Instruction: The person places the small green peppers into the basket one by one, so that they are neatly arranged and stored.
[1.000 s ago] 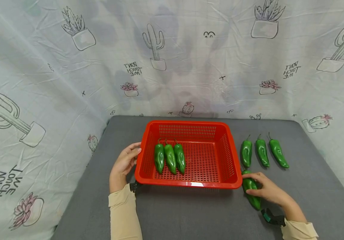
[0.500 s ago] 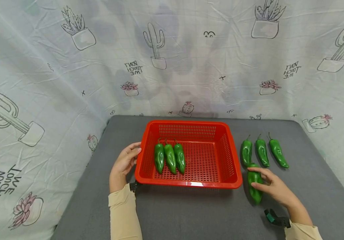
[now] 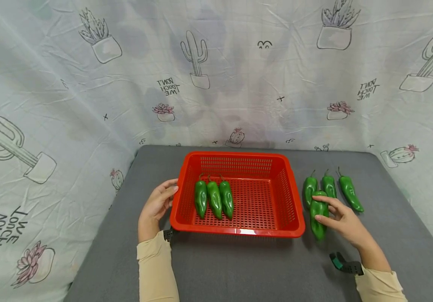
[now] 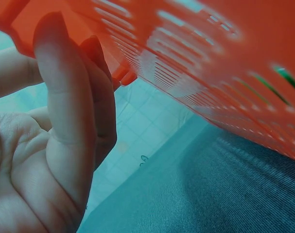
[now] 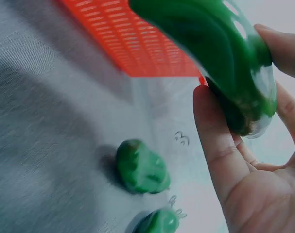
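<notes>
My right hand pinches a green pepper between thumb and fingers, just right of the red plastic basket. The right wrist view has this held pepper raised above the grey tabletop, with the basket wall behind it. At the basket's left side, my left hand grips the rim; up close in the left wrist view, its fingers hook on the rim's edge. Inside the basket, three green peppers lie side by side in its left half, stems pointing to the back.
Right of the basket, three more green peppers lie in a row on the grey table, two partly covered by the held one in the head view. A white cloth printed with cacti hangs behind and along both sides.
My right hand has lifted its pepper off the table and carried it toward the back, over the nearer ends of the loose row. The left hand and basket stay put.
</notes>
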